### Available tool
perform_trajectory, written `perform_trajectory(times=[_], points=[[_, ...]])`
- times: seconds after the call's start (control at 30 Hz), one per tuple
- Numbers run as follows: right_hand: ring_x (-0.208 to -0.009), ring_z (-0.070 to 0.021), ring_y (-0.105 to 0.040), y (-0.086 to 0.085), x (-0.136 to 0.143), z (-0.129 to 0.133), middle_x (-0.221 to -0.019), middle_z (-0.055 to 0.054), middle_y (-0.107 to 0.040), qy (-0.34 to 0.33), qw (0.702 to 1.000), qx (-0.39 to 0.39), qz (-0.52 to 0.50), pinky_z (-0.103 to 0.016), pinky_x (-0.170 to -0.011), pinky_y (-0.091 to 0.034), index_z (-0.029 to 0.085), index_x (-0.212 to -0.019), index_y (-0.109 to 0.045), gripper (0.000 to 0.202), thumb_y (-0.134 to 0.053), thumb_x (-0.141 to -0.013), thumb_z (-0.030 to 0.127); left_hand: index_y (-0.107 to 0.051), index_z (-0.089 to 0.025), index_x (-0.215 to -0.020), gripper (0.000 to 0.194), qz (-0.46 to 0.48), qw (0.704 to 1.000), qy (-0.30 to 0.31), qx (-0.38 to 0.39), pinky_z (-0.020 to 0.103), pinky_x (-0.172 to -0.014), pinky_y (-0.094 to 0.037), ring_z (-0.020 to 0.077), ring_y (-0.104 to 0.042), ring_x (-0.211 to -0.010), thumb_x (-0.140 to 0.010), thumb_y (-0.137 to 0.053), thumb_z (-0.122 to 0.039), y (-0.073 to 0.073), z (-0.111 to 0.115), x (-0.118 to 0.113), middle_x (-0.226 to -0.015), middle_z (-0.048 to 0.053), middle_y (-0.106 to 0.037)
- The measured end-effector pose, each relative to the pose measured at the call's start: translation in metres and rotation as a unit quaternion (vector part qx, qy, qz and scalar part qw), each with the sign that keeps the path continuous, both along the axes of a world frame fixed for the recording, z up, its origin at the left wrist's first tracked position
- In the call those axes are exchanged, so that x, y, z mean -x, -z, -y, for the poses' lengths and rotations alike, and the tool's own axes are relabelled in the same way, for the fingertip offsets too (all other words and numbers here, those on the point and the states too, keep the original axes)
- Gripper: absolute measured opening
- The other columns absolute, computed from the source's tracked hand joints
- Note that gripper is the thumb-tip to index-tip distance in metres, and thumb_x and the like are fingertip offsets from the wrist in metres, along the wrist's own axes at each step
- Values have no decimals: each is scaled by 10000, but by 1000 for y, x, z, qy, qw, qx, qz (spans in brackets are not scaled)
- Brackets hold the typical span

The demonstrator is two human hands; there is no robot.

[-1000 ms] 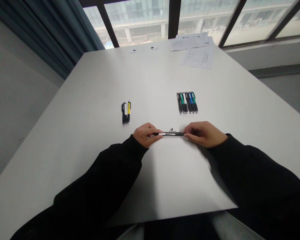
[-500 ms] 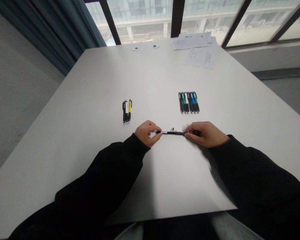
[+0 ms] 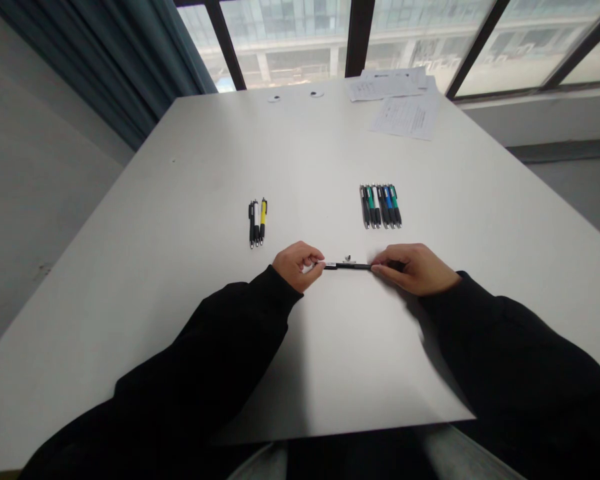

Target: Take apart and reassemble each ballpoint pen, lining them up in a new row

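A black pen (image 3: 349, 266) lies crosswise between my hands, low over the white table (image 3: 300, 160). My left hand (image 3: 300, 265) pinches its left end, where a pale label shows. The fingertips of my right hand (image 3: 414, 268) are closed on its right end. Just beyond the pen's middle is a small dark and silvery piece (image 3: 349, 258), too small to make out. Farther off on the left, black, white and yellow pens (image 3: 257, 223) lie side by side. On the right is a row of several pens (image 3: 381, 207), coloured black, green, white and blue.
Printed papers (image 3: 405, 115) lie at the far right of the table, by the window. Two small white items with dark spots, one of them here (image 3: 317, 95), sit near the far edge. A blue-grey curtain (image 3: 145, 60) hangs at the back left.
My left fingers have shifted slightly on the pen's left end, whose dark tip is now covered. The whole view has moved a little; my right hand keeps its grip.
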State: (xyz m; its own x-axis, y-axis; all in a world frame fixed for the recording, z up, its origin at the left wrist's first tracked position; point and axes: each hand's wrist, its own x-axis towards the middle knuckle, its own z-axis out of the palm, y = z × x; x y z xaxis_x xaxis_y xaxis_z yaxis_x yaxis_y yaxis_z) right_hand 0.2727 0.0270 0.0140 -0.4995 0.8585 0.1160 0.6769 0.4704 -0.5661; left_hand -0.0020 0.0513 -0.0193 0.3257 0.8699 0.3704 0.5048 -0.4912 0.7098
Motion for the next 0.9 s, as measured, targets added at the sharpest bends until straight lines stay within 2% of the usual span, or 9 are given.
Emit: perform_trajectory(times=[0.2,0.43,0.73,0.9], points=[[-653,-164,-593,0,0,-1,-747,-51,-689,-13,1000,-11,2,-292,-621,-444,178,-868,-702,194,-557,-889,305,-682,-160,-778,88,-11,1000,12,18,207,-500,-401,87,-507,-538,-737,-628,-216,0,0,1,-657,13,-623],[-628,-155,-573,2,1,0,-705,-39,-660,8,1000,-6,10,-282,-611,-427,168,-820,-680,199,-564,-883,316,-679,-164,-750,78,-15,1000,-2,19,212,-525,-419,81,-491,-520,-755,-656,-238,3,-2,1,-647,2,-608],[-606,-150,-566,-1,2,1,-684,-36,-659,24,1000,-4,4,-277,-592,-429,169,-808,-682,207,-566,-875,327,-666,-169,-699,157,-12,999,-30,30,220,-536,-430,84,-485,-507,-748,-698,-315,1,0,-1,-626,-3,-596],[-587,-142,-567,-2,1,2,-676,-27,-653,14,1000,20,-6,-267,-575,-433,168,-858,-697,198,-633,-829,353,-669,-168,-722,221,-5,999,-20,31,231,-550,-431,95,-499,-531,-739,-718,-383,1,-1,0,-641,8,-602]])
